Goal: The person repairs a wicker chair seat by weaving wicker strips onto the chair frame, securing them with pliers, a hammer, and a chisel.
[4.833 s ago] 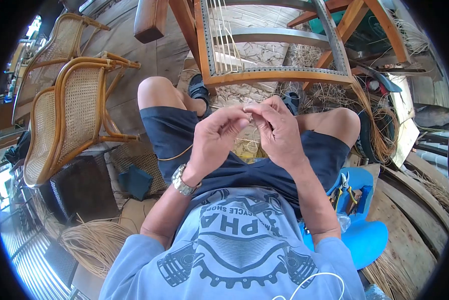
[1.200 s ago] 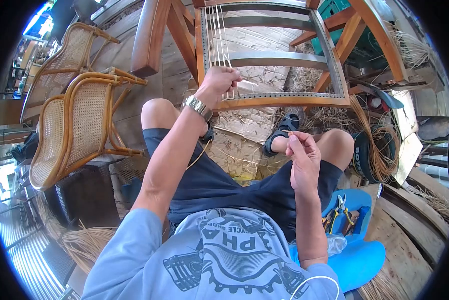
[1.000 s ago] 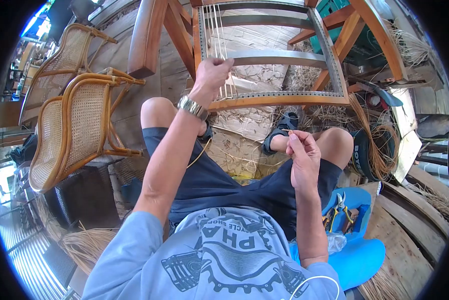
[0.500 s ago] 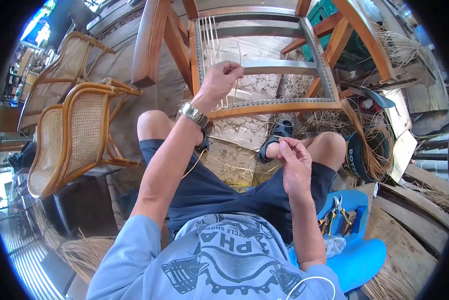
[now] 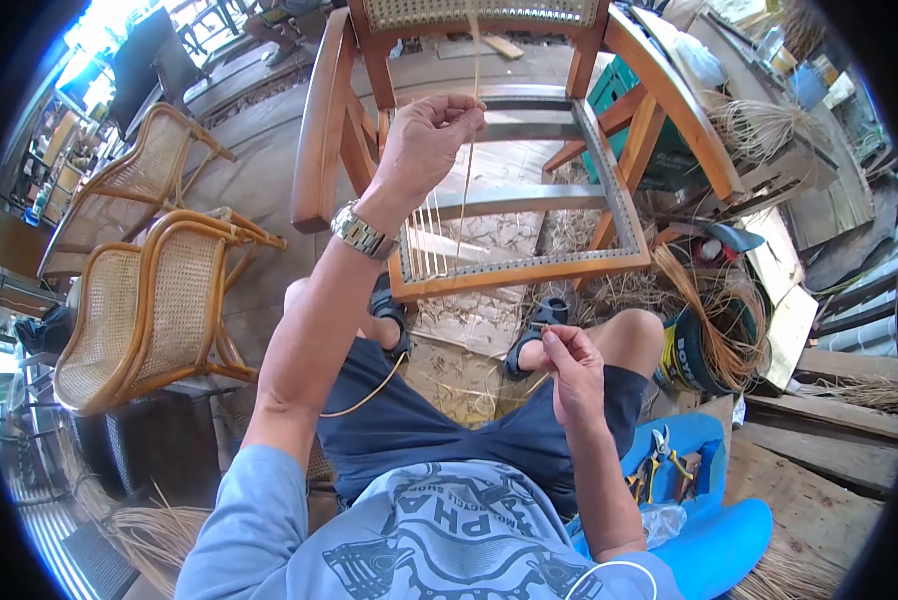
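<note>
My left hand [image 5: 434,130], with a metal watch on its wrist, pinches a thin cane strand [image 5: 468,180] above the seat of a wooden armchair frame. Part of the strand rises past the fingers, and part hangs down through the seat opening. The seat frame [image 5: 549,266] has a row of small holes along its rails. Several pale strands [image 5: 431,235] are strung at its left side. My right hand [image 5: 577,375] is held above my right leg, thumb and fingertips pressed together. A tiny thing may show at its fingertips, too small to name.
Two rattan chairs [image 5: 174,310] stand at the left. At the right are a bucket [image 5: 691,358] with cane bundles [image 5: 739,340] and a blue tray [image 5: 709,440] holding yellow-handled pliers [image 5: 657,465]. A green crate [image 5: 659,150] sits behind the armchair. Cane scraps litter the floor.
My left hand has risen relative to the seat frame, drawing the cane strand upward. The view has tilted up, showing the chair's woven back. My right hand stays pinched over my leg.
</note>
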A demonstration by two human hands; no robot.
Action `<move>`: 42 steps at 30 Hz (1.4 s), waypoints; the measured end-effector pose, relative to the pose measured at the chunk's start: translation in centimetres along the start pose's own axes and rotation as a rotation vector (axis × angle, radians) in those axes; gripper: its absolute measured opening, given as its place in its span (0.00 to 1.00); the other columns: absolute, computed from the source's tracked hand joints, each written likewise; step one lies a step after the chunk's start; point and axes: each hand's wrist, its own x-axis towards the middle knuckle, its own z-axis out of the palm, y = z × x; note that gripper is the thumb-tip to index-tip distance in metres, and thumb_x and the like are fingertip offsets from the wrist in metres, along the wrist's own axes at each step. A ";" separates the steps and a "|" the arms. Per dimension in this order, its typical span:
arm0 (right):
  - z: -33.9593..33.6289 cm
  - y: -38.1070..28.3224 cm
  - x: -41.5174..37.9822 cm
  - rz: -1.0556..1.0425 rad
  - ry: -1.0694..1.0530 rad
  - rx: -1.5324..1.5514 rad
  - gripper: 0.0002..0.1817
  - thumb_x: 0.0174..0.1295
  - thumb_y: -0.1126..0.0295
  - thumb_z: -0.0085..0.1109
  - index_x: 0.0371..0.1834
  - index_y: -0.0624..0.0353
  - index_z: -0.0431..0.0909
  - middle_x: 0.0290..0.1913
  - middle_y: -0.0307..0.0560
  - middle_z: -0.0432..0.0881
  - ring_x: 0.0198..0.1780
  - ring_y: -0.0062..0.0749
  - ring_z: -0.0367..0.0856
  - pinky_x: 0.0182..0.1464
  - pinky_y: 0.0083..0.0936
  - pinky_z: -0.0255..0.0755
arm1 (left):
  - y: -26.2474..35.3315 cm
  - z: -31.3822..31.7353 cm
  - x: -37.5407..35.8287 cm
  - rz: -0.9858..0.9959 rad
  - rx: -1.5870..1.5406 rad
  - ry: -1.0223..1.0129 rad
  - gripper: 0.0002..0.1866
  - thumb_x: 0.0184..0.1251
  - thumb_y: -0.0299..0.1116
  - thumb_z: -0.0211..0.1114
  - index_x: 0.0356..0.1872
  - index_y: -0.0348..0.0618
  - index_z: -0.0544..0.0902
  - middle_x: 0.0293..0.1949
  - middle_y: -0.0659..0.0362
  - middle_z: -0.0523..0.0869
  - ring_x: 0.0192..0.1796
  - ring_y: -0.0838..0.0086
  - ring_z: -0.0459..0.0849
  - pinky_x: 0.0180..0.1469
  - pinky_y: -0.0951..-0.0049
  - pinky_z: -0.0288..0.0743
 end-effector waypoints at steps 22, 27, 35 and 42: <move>-1.7 -1.6 -1.7 -0.067 0.020 0.059 0.07 0.68 0.71 0.66 0.44 0.62 0.83 0.34 0.33 0.82 0.33 0.12 0.74 0.39 0.13 0.69 | 9.4 1.0 -1.6 0.079 -0.079 -0.101 0.12 0.71 0.38 0.69 0.49 0.43 0.85 0.36 0.64 0.89 0.38 0.82 0.87 0.39 0.85 0.77; -2.5 -1.9 -1.3 -0.081 0.067 0.040 0.06 0.69 0.74 0.63 0.45 0.63 0.83 0.32 0.37 0.82 0.32 0.18 0.77 0.38 0.16 0.72 | 9.8 1.6 -4.3 0.060 -0.133 -0.212 0.12 0.73 0.39 0.68 0.49 0.42 0.85 0.37 0.63 0.88 0.37 0.82 0.87 0.39 0.85 0.77; -3.6 -2.8 -2.5 -0.069 0.104 0.167 0.06 0.70 0.73 0.62 0.47 0.61 0.82 0.37 0.35 0.82 0.35 0.16 0.79 0.42 0.16 0.75 | 7.5 2.7 -8.1 -0.118 0.001 -0.322 0.14 0.72 0.35 0.68 0.50 0.36 0.85 0.38 0.58 0.88 0.38 0.79 0.87 0.43 0.83 0.81; -11.2 -5.4 -7.5 -0.225 0.422 0.366 0.08 0.68 0.72 0.63 0.48 0.58 0.80 0.37 0.37 0.83 0.39 0.22 0.82 0.47 0.24 0.76 | 2.4 8.5 -11.3 -0.310 -0.136 -0.493 0.15 0.75 0.34 0.65 0.54 0.34 0.81 0.41 0.53 0.88 0.42 0.73 0.89 0.44 0.76 0.86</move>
